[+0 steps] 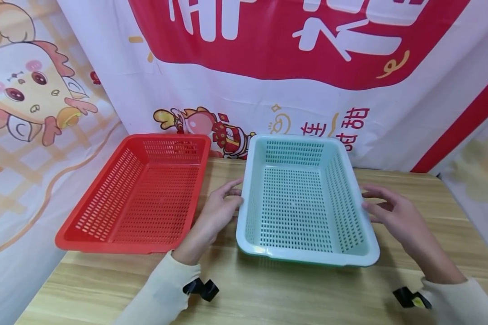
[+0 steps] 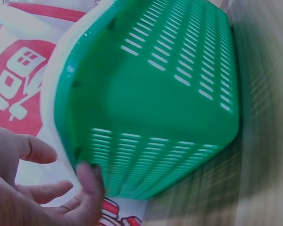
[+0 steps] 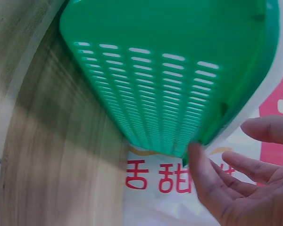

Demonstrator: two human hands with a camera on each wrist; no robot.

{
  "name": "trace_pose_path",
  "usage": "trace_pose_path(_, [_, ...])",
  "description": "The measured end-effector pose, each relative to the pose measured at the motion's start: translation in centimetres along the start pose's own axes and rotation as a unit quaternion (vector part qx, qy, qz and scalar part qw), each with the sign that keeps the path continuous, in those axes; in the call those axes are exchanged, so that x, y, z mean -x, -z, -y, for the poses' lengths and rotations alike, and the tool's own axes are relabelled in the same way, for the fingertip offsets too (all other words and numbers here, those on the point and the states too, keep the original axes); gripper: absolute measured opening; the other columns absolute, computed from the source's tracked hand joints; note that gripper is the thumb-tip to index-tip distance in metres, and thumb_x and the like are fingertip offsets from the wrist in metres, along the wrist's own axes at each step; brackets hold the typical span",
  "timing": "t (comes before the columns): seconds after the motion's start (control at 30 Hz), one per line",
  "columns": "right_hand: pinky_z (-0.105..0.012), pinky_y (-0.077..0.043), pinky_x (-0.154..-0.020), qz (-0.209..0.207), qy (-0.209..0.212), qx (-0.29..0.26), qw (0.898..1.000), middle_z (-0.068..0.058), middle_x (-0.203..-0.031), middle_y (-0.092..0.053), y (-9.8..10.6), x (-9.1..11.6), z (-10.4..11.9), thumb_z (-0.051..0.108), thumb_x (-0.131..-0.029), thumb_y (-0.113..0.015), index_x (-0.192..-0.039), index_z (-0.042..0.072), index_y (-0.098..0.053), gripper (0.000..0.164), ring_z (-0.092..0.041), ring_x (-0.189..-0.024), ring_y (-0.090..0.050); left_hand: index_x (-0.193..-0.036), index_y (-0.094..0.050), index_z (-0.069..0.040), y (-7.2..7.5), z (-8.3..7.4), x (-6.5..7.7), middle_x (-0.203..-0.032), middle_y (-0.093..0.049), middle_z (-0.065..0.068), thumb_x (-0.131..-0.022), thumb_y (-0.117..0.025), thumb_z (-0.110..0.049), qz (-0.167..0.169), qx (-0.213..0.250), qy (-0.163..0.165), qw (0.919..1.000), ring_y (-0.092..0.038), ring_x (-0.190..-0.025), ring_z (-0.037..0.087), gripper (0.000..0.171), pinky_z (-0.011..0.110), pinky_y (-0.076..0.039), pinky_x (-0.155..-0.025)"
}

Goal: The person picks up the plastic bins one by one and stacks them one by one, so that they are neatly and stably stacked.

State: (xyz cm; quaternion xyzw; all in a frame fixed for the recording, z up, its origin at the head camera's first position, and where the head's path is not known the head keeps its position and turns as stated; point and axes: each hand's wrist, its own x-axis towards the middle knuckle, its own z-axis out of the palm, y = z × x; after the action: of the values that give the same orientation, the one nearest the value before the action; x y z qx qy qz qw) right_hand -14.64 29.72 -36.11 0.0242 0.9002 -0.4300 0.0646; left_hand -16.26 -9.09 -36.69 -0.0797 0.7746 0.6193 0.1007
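Observation:
A pale mint mesh basket (image 1: 294,207) sits on the table in the head view, with a darker green edge showing under its front rim. In both wrist views its outer side appears as a green slotted wall (image 2: 146,94) below a whitish rim. My left hand (image 1: 219,205) is at the left rim, its fingers loosely bent and spread, with fingertips right at the edge. Opposite it, my right hand (image 1: 394,212) reaches the right rim in the same way. The right wrist view shows those fingers (image 3: 205,181) apart, one overlapping the green wall's edge.
A red mesh basket (image 1: 154,203) stands to the left, close to my left forearm. The wooden table (image 1: 293,293) ends at a printed cloth (image 1: 236,99) behind the baskets. Another patterned cloth (image 1: 28,135) hangs along the left side.

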Motion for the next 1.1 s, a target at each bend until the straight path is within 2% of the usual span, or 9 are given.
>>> trace_pose_path(0.07, [-0.012,-0.058,-0.075,-0.011,0.004,0.015,1.000,-0.028,-0.157,-0.046,0.1,0.3,0.2,0.036,-0.109,-0.057,-0.163,0.007,-0.039,0.064,-0.042,-0.127,-0.058,-0.155,-0.053,-0.027,0.3,0.0,0.4,-0.140,-0.060,0.011,-0.100,-0.059,-0.013,0.004,-0.008,-0.015,0.9999,-0.071,-0.111,0.027,0.058,0.041,-0.066,-0.090])
trace_pose_path(0.13, [-0.018,-0.058,-0.079,-0.022,0.007,0.032,0.999,-0.027,-0.157,-0.047,0.1,0.5,0.4,0.036,-0.108,-0.057,-0.162,0.007,-0.039,0.064,-0.046,-0.132,-0.054,-0.155,-0.053,-0.024,0.7,0.0,0.7,-0.142,-0.060,0.013,-0.099,-0.059,-0.013,0.006,-0.018,-0.031,0.9993,-0.071,-0.114,0.029,0.057,0.042,-0.065,-0.094])
trace_pose_path(0.27, [-0.053,-0.063,-0.092,-0.039,0.019,0.053,0.998,-0.028,-0.157,-0.047,-0.1,1.0,1.2,0.038,-0.108,-0.057,-0.162,0.006,-0.040,0.064,-0.051,-0.137,-0.050,-0.155,-0.052,-0.024,1.7,0.0,1.3,-0.145,-0.058,0.013,-0.101,-0.059,-0.017,0.006,-0.040,-0.048,0.9980,-0.069,-0.122,0.034,0.055,0.048,-0.063,-0.100])
trace_pose_path(0.3, [-0.063,-0.060,-0.095,-0.042,0.023,0.055,0.997,-0.028,-0.158,-0.047,-0.1,1.1,1.4,0.038,-0.109,-0.056,-0.161,0.006,-0.041,0.064,-0.052,-0.137,-0.050,-0.155,-0.052,-0.024,1.9,0.0,1.5,-0.145,-0.058,0.013,-0.102,-0.059,-0.018,0.008,-0.044,-0.051,0.9977,-0.068,-0.123,0.034,0.054,0.048,-0.063,-0.100])
trace_pose_path(0.37, [-0.072,-0.052,-0.103,-0.046,0.030,0.053,0.997,-0.029,-0.158,-0.046,-0.3,1.3,1.9,0.038,-0.109,-0.055,-0.161,0.005,-0.040,0.063,-0.052,-0.138,-0.049,-0.155,-0.052,-0.026,2.3,0.0,1.8,-0.146,-0.058,0.012,-0.103,-0.057,-0.019,0.009,-0.056,-0.056,0.9968,-0.068,-0.125,0.035,0.053,0.048,-0.063,-0.100])
trace_pose_path(0.53, [-0.068,-0.048,-0.107,-0.061,0.063,0.051,0.995,-0.026,-0.158,-0.049,-0.8,2.2,3.5,0.036,-0.109,-0.056,-0.159,0.004,-0.044,0.060,-0.049,-0.139,-0.051,-0.154,-0.052,-0.030,3.3,-0.2,2.8,-0.144,-0.059,0.009,-0.103,-0.056,-0.019,0.005,-0.091,-0.072,0.9933,-0.070,-0.120,0.030,0.052,0.040,-0.064,-0.094])
trace_pose_path(0.7, [-0.058,-0.050,-0.105,-0.068,0.097,0.051,0.992,-0.022,-0.157,-0.051,-1.8,2.9,5.2,0.028,-0.108,-0.061,-0.157,0.006,-0.047,0.056,-0.046,-0.138,-0.053,-0.155,-0.052,-0.026,4.3,-0.4,3.4,-0.146,-0.060,0.007,-0.104,-0.056,-0.021,-0.002,-0.128,-0.089,0.9877,-0.065,-0.130,0.030,0.052,0.042,-0.060,-0.098])
trace_pose_path(0.93, [-0.066,-0.050,-0.110,-0.055,0.133,0.017,0.989,-0.018,-0.157,-0.052,-3.8,3.9,8.0,0.024,-0.105,-0.065,-0.157,0.010,-0.049,0.056,-0.041,-0.137,-0.055,-0.157,-0.050,-0.023,6.2,-0.6,4.5,-0.149,-0.059,0.008,-0.106,-0.056,-0.021,-0.007,-0.147,-0.110,0.9829,-0.060,-0.139,0.032,0.052,0.053,-0.056,-0.109])
trace_pose_path(1.1, [-0.064,-0.049,-0.114,-0.041,0.144,-0.013,0.989,-0.013,-0.156,-0.054,-5.6,4.0,9.9,0.024,-0.105,-0.066,-0.155,0.012,-0.050,0.054,-0.035,-0.139,-0.055,-0.159,-0.047,-0.024,7.8,-0.8,5.2,-0.155,-0.055,0.009,-0.107,-0.056,-0.022,-0.013,-0.160,-0.113,0.9805,-0.058,-0.140,0.033,0.052,0.054,-0.056,-0.109])
